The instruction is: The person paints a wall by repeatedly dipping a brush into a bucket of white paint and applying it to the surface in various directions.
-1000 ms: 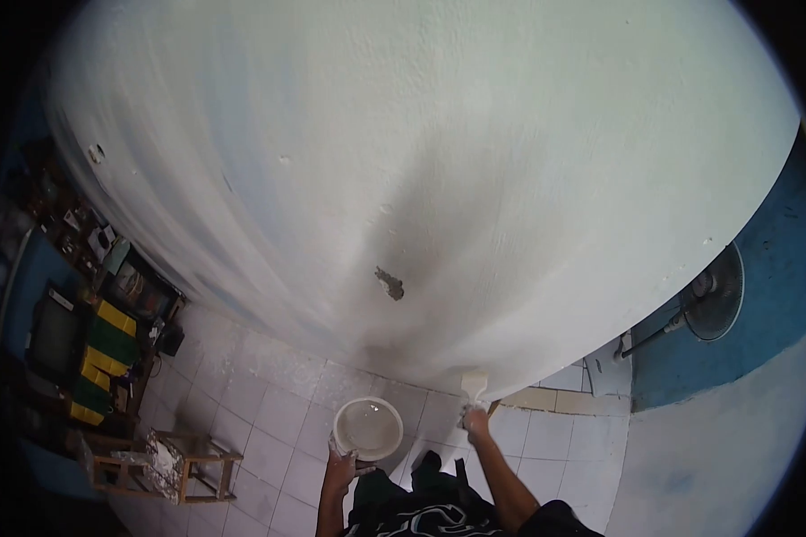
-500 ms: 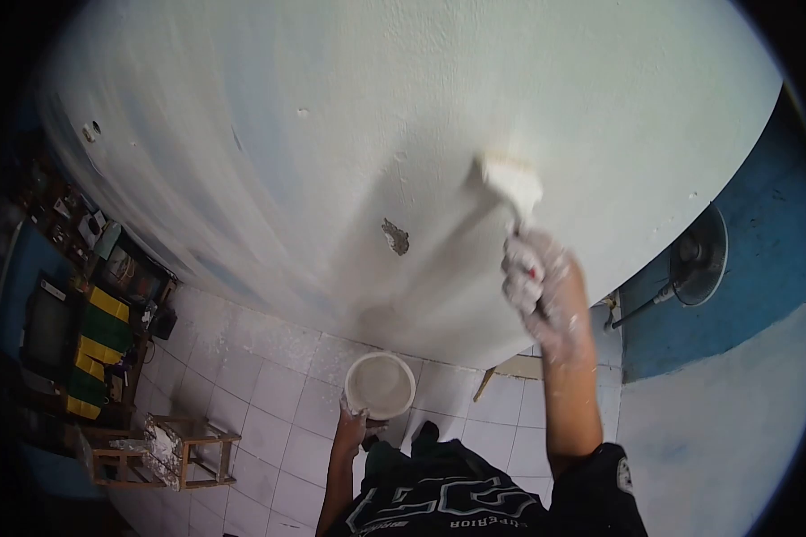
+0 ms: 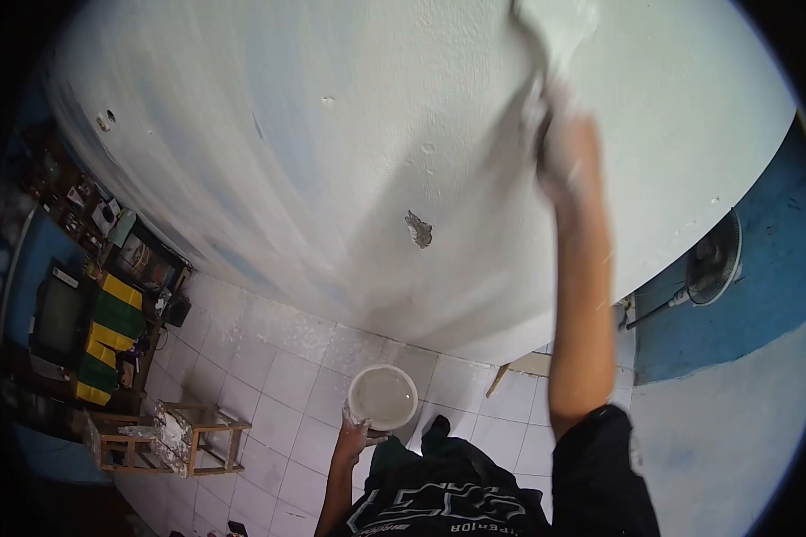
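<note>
My right hand (image 3: 561, 143), smeared with white paint and blurred by motion, grips the handle of a wide paintbrush (image 3: 560, 31). The brush is raised high against the pale wall (image 3: 403, 80), its bristle end near the top edge of the view. Low in front of my body, my left hand (image 3: 356, 433) holds a white bucket (image 3: 413, 413) by its rim and side. Pale, milky liquid lies inside the bucket. White paint also coats the left fingers. A chipped patch (image 3: 419, 230) shows in the wall between the two hands.
Wooden stools (image 3: 188, 438) with white splashes stand at the lower left. Behind them are a television (image 3: 58, 313) and a yellow-and-green striped cloth (image 3: 107, 340). A fan (image 3: 715, 259) is by the blue wall at right. Paint spots mark the tiled floor (image 3: 278, 380).
My right hand has swept the paintbrush upward along the wall, and the arm is stretched further. The left hand still holds the bucket. The whole view has shifted slightly.
</note>
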`<move>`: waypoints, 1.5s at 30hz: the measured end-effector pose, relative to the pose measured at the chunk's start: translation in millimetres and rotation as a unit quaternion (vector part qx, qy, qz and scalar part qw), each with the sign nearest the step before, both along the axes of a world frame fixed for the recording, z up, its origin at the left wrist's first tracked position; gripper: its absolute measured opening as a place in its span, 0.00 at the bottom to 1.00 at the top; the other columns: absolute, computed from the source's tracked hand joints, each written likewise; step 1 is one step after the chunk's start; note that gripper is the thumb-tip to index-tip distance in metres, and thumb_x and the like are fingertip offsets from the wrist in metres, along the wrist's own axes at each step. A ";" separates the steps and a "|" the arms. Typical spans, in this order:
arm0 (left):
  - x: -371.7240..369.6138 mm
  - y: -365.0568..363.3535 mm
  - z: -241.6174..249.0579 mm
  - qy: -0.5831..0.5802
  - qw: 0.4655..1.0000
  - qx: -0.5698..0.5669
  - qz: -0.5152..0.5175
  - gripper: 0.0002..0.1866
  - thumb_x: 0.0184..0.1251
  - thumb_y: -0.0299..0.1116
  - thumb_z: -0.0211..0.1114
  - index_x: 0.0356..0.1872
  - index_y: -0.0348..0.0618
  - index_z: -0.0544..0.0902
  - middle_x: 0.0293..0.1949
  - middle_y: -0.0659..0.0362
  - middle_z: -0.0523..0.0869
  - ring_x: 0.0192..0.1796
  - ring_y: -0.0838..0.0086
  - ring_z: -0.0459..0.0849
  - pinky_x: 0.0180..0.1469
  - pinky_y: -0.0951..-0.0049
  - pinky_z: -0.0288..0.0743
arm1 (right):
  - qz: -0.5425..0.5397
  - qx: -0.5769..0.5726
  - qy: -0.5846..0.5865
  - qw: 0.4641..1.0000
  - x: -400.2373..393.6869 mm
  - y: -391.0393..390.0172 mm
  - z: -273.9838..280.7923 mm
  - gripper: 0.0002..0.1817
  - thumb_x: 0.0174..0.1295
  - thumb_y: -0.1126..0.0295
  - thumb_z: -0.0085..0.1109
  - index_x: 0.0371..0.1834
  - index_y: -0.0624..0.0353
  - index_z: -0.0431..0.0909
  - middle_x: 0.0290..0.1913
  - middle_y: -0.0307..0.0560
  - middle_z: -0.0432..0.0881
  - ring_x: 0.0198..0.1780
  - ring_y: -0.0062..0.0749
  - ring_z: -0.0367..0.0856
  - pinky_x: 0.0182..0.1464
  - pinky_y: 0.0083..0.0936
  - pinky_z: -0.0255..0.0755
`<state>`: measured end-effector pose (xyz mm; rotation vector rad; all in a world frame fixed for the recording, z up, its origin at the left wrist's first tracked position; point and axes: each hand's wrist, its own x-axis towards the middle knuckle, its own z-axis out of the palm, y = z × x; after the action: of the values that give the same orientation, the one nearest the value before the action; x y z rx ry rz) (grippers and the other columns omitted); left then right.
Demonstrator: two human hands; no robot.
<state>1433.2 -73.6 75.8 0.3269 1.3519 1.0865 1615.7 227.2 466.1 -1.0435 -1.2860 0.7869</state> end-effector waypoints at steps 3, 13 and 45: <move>0.8 -2.4 5.1 -0.008 1.000 -0.017 0.006 0.30 0.66 0.22 0.39 0.62 0.57 0.35 0.46 0.37 0.71 0.35 0.55 0.83 0.35 0.64 0.83 | 0.020 -0.094 0.071 0.993 3.4 8.4 -162.7 0.14 0.61 0.56 0.47 0.21 0.49 0.67 0.13 0.31 0.61 0.12 0.16 0.57 0.14 0.16 0.51; 12.6 -10.9 14.8 0.005 1.000 -0.014 0.025 0.31 0.66 0.21 0.38 0.63 0.57 0.34 0.49 0.37 0.68 0.36 0.55 0.82 0.35 0.62 0.82 | 0.002 -0.514 0.253 0.820 64.9 -85.5 -510.7 0.09 0.59 0.61 0.48 0.29 0.54 0.70 0.14 0.31 0.61 0.11 0.17 0.55 0.13 0.17 0.50; 68.7 19.4 2.2 0.014 0.998 -0.030 -0.045 0.35 0.64 0.19 0.41 0.64 0.57 0.32 0.51 0.40 0.67 0.35 0.57 0.82 0.36 0.61 0.81 | 0.008 -0.286 0.161 0.945 127.2 -61.6 -386.8 0.11 0.64 0.60 0.47 0.27 0.52 0.66 0.14 0.29 0.62 0.13 0.12 0.57 0.13 0.14 0.51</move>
<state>1501.9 -54.2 78.0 0.3564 1.3781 0.9686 1742.9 165.6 79.3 -1.2899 -0.7963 1.3318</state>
